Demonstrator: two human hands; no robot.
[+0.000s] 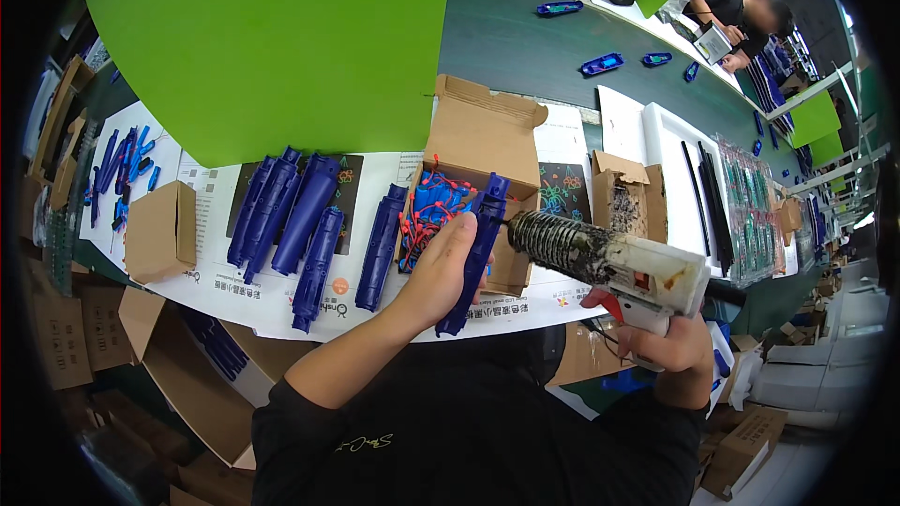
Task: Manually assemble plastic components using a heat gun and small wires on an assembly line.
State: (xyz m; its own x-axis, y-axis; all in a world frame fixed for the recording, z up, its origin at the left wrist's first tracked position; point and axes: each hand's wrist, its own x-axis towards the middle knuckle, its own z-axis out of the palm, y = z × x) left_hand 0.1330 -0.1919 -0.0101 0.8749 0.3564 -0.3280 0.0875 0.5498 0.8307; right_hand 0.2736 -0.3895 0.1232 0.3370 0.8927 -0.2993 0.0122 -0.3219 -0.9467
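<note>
My left hand (439, 267) is closed around a long dark-blue plastic housing (482, 248), held tilted above the table. In my right hand (673, 347) is a white hot glue gun (647, 270), stained brown, with a wire spring round its dark front end. Its nozzle points left and is at or very near the upper part of the housing; I cannot tell whether they touch. Just behind my left hand, an open cardboard box (487, 126) holds blue parts with red-tipped wires (436, 201). Left of it lie a single blue housing (381, 248) and a group of similar housings (305, 215).
A tall green panel (272, 47) stands behind the housings. A small carton (161, 232) sits at left, beside blue parts with wires. At right are a glue-smeared carton (630, 197), a white foam tray (670, 145) and stacked circuit boards (750, 215). Across the green bench, a person (736, 23) works.
</note>
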